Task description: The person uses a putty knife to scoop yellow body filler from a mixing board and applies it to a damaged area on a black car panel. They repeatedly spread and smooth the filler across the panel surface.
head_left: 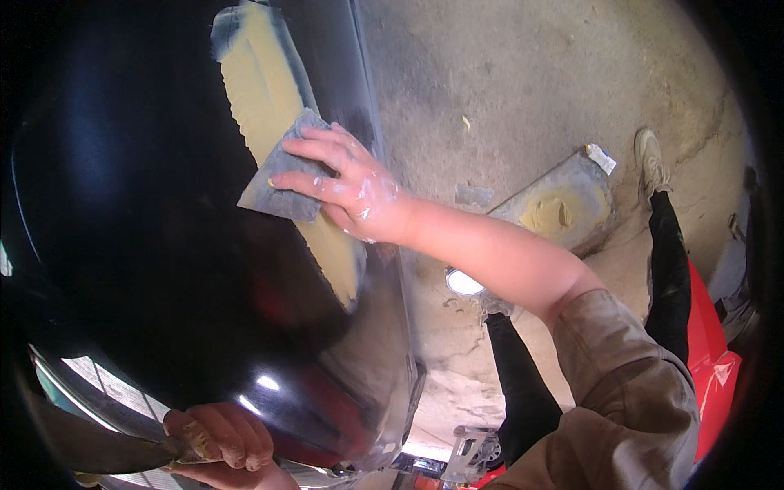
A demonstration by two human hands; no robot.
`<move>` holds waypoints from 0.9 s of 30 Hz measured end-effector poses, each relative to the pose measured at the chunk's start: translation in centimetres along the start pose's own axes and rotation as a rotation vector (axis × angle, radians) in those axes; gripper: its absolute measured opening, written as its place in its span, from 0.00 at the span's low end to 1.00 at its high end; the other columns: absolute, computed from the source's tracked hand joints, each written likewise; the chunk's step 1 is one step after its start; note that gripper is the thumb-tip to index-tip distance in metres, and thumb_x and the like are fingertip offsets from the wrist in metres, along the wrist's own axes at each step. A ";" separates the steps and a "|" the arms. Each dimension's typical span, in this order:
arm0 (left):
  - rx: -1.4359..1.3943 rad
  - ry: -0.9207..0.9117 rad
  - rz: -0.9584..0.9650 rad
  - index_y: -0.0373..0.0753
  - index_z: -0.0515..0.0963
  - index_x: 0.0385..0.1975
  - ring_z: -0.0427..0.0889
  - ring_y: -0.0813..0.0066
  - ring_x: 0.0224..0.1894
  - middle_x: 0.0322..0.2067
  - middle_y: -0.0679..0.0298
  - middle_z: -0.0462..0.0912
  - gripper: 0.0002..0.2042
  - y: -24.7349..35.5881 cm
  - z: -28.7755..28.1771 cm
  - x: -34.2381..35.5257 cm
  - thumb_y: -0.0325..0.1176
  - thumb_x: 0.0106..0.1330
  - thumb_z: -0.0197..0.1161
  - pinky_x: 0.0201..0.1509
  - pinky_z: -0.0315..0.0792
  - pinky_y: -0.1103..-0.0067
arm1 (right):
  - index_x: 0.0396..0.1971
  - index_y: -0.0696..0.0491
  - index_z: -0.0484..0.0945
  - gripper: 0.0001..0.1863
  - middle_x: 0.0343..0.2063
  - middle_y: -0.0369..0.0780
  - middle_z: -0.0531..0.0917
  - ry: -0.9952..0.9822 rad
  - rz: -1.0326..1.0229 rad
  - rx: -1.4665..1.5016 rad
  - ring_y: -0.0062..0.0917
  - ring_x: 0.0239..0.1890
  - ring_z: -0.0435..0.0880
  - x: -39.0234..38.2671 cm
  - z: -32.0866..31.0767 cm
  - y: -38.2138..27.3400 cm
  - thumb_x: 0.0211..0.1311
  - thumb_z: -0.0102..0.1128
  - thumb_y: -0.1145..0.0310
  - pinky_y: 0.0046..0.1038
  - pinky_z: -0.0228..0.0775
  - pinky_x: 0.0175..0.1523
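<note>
My right hand presses a thin grey rectangular spreader flat against a glossy black car panel, fingers spread over its back and thumb at its lower edge. White smears mark the back of this hand. Under and beyond the spreader runs a long strip of yellow body filler, ragged along its left side. Its lower end shows below my wrist. At the lower left, my left hand is closed round a dark, broad-bladed putty knife, held away from the filler; its handle is mostly hidden by the fingers.
On the concrete floor to the right lies a grey board bearing a mound of yellow filler. A round white-topped container stands near my forearm. My black-trousered legs and a red object are at the right.
</note>
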State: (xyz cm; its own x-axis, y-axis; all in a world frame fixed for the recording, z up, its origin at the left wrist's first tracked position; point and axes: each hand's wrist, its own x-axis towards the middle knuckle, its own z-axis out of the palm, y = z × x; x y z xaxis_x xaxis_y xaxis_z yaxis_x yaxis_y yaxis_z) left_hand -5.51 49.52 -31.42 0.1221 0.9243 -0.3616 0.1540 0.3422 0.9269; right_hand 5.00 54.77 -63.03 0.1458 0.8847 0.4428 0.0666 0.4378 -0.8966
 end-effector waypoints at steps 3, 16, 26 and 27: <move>0.030 -0.009 0.009 0.44 0.67 0.34 0.65 0.80 0.10 0.15 0.65 0.69 0.20 0.0 -0.2 0.1 0.55 0.75 0.44 0.07 0.65 0.84 | 0.52 0.40 0.81 0.32 0.60 0.42 0.70 -0.019 0.023 0.001 0.47 0.62 0.68 -1.3 0.2 -0.5 0.45 0.61 0.83 0.54 0.60 0.67; -0.001 -0.053 0.022 0.43 0.69 0.34 0.67 0.79 0.09 0.17 0.64 0.71 0.19 0.0 -0.5 0.0 0.54 0.76 0.44 0.08 0.67 0.84 | 0.51 0.43 0.83 0.32 0.62 0.43 0.71 -0.025 0.067 0.035 0.47 0.66 0.67 -6.9 1.6 -2.5 0.41 0.58 0.82 0.54 0.57 0.69; 0.037 -0.064 0.024 0.43 0.70 0.33 0.65 0.83 0.09 0.17 0.67 0.70 0.19 0.3 0.4 -0.5 0.53 0.76 0.43 0.07 0.64 0.85 | 0.49 0.39 0.83 0.33 0.61 0.41 0.71 -0.073 0.036 0.040 0.46 0.65 0.67 -11.0 1.7 -3.6 0.38 0.59 0.83 0.55 0.56 0.69; 0.045 -0.066 0.026 0.43 0.70 0.33 0.65 0.83 0.09 0.17 0.67 0.69 0.20 0.4 0.4 -0.6 0.53 0.77 0.43 0.07 0.64 0.85 | 0.51 0.38 0.82 0.33 0.62 0.41 0.70 -0.102 0.042 0.033 0.45 0.65 0.67 -11.4 1.7 -3.7 0.39 0.59 0.81 0.56 0.55 0.69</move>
State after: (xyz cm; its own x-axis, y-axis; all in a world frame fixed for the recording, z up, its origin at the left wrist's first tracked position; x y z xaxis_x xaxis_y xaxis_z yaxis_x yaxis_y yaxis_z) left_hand -5.08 49.06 -30.93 0.1911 0.9191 -0.3445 0.1932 0.3089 0.9313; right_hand 1.41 43.33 -64.78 0.0461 0.9131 0.4050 0.0294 0.4040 -0.9143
